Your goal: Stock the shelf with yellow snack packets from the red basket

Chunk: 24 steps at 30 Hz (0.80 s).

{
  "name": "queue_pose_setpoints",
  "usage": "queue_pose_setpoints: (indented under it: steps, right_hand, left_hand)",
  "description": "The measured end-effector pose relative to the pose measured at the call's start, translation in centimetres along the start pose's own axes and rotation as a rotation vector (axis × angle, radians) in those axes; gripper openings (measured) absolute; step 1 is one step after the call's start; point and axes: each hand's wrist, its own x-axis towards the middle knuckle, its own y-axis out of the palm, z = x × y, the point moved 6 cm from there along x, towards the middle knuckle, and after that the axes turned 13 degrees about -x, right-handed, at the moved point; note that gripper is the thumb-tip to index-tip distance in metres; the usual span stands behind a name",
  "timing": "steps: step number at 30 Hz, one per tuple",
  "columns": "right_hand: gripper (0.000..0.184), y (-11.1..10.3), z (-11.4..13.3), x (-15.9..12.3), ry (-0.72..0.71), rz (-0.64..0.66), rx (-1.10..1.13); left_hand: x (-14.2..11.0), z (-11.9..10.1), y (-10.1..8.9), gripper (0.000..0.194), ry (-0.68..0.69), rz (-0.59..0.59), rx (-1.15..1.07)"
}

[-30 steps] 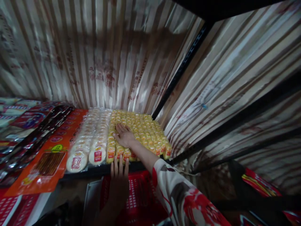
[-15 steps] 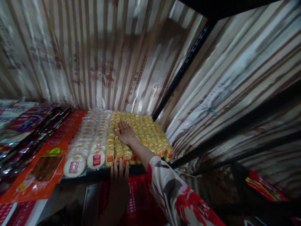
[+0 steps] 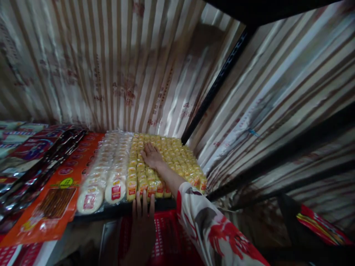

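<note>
Rows of small yellow wrapped snack cakes (image 3: 177,159) stand packed together at the right end of the shelf. My right hand (image 3: 153,156) lies palm down on top of them, toward the back, its fingers stretched out. At the front edge my left hand (image 3: 142,218) is raised with fingers straight and slightly apart, their tips against the lower front of the yellow packs. Neither hand grips anything. Just left of the cakes are two rows of round white crackers in clear wrap (image 3: 115,188).
Left of the crackers lie an orange snack bag (image 3: 58,199) and dark shiny packets (image 3: 47,159). A black shelf post (image 3: 216,85) rises at the back corner. Striped sheeting (image 3: 124,66) hangs behind. Below is a red crate (image 3: 169,236); a red and yellow packet (image 3: 321,223) is at lower right.
The view has shifted slightly, so the shelf and goods appear a little lower and to the right. Both hands keep nearly the same places on the yellow packs.
</note>
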Motion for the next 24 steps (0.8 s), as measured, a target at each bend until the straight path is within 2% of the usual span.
queue_pose_setpoints:
  steps: [3,7,13,16,19,21,24]
  right_hand:
    - [0.066,-0.4,-0.1,0.2,0.016,0.002,0.013]
    - [0.068,-1.5,-0.2,1.7,0.042,-0.079,0.003]
    - [0.068,0.5,-0.6,3.3,0.006,0.029,-0.005]
    - [0.067,0.6,-0.7,3.1,-0.005,0.019,0.022]
    - [0.07,0.0,-0.6,3.2,-0.004,0.051,0.023]
    - [0.07,-0.7,-0.4,3.7,-0.002,0.023,-0.001]
    - [0.069,-1.7,0.1,5.3,-0.007,-0.021,-0.031]
  left_hand:
    - [0.1,-0.1,-0.2,0.084,-0.002,-0.014,-0.009]
    - [0.2,-0.1,-0.2,0.086,-0.014,-0.019,-0.021]
    - [0.2,-0.2,0.0,0.081,-0.035,0.009,-0.036]
    - [0.3,-0.3,-0.3,0.072,-0.039,0.007,-0.04]
    - [0.3,-0.6,-0.9,0.053,-0.031,-0.008,-0.045]
    - [0.2,-0.8,-1.2,0.042,-0.023,-0.017,-0.047]
    - [0.1,-0.8,-1.2,0.037,-0.021,-0.031,-0.039]
